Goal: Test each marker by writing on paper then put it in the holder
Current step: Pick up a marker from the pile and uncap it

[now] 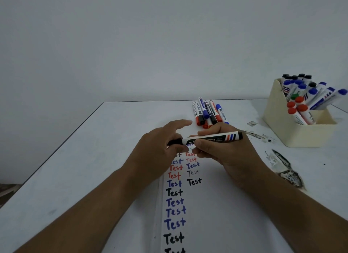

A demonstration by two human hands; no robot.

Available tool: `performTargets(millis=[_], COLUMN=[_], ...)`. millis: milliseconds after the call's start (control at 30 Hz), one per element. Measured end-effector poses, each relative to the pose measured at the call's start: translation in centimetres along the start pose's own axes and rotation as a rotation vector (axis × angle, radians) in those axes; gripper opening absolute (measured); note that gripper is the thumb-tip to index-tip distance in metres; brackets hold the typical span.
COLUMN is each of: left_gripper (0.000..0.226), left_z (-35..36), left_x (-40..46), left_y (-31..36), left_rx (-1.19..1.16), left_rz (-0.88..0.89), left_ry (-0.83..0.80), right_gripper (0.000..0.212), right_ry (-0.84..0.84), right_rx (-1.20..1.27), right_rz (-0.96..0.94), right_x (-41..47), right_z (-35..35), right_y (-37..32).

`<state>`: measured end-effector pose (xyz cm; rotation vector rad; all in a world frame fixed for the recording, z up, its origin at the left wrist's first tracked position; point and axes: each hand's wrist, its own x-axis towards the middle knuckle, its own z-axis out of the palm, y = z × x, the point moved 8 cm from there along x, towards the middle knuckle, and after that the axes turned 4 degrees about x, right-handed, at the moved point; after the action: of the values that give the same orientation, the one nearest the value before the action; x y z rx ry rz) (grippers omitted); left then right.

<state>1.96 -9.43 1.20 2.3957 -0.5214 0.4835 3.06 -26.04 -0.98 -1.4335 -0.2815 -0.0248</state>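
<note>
While both hands meet over the top of the paper, the step in hand looks like a cap change on a black marker, though whether the cap is coming off for a test or going back on after one cannot be told from this view. The right hand grasps the white barrel, thumb underneath and fingers curled over it, holding the marker level just above the sheet with its striped end pointing right. The left hand pinches the black cap end between thumb and curled fingers, while its forefinger sticks out straight and free.

On the paper, two columns of the word "Test" run in black, blue and red, so much of the lot is already tried. A small bunch of loose markers lies on the counter just beyond the hands, and these I judge to be the untested ones. The cream holder stands to the right, well apart from the hands, already crowded with markers whose caps point up.

If the cap is coming off, the next move calls for a firm pull and then a free line in the shorter right column. If it is going on, it calls for a press until seated, then a reach right to a gap in the holder.
</note>
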Motion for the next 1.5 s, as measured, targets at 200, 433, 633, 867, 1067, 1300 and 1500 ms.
performTargets(millis=[200, 433, 633, 867, 1067, 1300, 1500], left_gripper=[0.049, 0.063, 0.108, 0.107, 0.103, 0.099, 0.097], left_z=[-0.2, 1.7, 4.4, 6.5, 6.3, 6.6, 6.7], left_x=[-0.2, 0.7, 0.7, 0.6, 0.8, 0.9, 1.0], left_y=[0.8, -0.4, -4.4, -5.8, -5.7, -5.4, -5.1], left_rx=[0.022, -0.027, 0.177, 0.485, 0.532, 0.557, 0.570], left_rz=[0.063, -0.049, -0.190, -0.178, -0.168, -0.178, -0.197], left_ry=[0.052, -0.065, -0.278, -0.447, -0.458, -0.460, -0.442], right_gripper=[0.030, 0.011, 0.027, 0.078, 0.065, 0.051, 0.060], right_ry=[0.001, 0.074, 0.247, 0.462, 0.453, 0.538, 0.647], right_rx=[-0.052, -0.072, -0.021, -0.048, -0.089, -0.424, -0.685], right_rz=[-0.024, 0.004, 0.014, -0.092, -0.163, -0.338, -0.360], right_x=[0.1, 0.5, 1.0, 0.4, 1.1, 2.7, 3.0], right_z=[0.0, -1.0, -3.5, -5.3, -5.9, -12.0, -18.1], right_y=[-0.2, 0.5, 0.5, -0.8, -5.3, -15.1, -20.7])
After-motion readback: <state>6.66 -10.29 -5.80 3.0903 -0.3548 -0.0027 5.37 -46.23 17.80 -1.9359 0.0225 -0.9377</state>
